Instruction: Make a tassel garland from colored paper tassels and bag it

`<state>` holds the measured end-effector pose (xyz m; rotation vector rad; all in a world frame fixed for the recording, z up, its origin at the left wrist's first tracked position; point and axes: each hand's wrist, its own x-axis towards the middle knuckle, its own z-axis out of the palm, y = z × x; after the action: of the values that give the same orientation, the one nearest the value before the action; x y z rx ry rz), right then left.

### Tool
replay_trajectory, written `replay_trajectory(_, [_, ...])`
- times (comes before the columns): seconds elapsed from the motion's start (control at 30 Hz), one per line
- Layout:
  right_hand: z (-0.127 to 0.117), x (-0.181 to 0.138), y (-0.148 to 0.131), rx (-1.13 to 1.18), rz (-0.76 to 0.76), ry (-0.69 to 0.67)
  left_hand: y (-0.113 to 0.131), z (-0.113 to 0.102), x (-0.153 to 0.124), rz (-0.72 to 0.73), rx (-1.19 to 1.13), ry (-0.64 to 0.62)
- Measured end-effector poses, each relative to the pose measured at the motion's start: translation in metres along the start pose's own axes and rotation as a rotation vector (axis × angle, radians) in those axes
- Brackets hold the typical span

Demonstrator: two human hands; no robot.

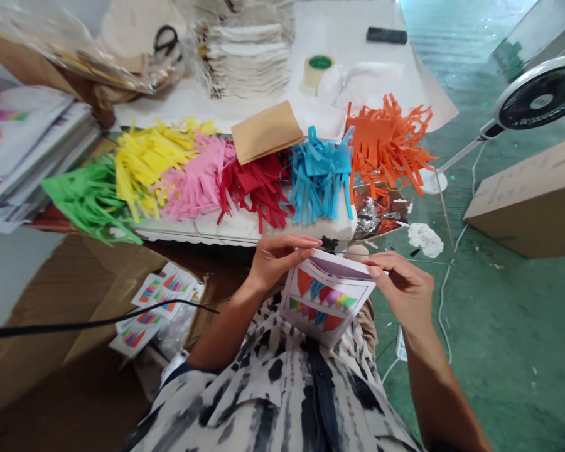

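Observation:
Between my two hands is a white printed paper packet with a picture of coloured fringed garlands on its front. My left hand pinches its top left corner between thumb and fingers. At the top right corner, my right hand grips the edge the same way. A greyish strip shows along the packet's upper edge; I cannot tell whether it is a flap or an opening. Beyond my hands, fringed bundles lie along the table edge: green, yellow, pink, red, blue and orange.
A folded brown paper rests on the bundles. Behind are white stacked cloth pieces, a tape roll and scissors. Printed packets fill a carton at lower left. A fan and cardboard box stand right.

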<state>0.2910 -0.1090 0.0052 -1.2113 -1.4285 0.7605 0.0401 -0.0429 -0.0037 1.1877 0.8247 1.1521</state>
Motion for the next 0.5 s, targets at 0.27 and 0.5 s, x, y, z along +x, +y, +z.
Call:
replay_trajectory(0.27, [-0.009, -0.001, -0.013, -0.123, 0.013, -0.068, 0.010, -0.003, 0.000, -0.066, 0.073, -0.082])
replay_trajectory(0.5, [-0.021, 0.005, -0.011, -0.078, 0.022, -0.208, 0.006, -0.016, 0.007, -0.032, 0.090, -0.216])
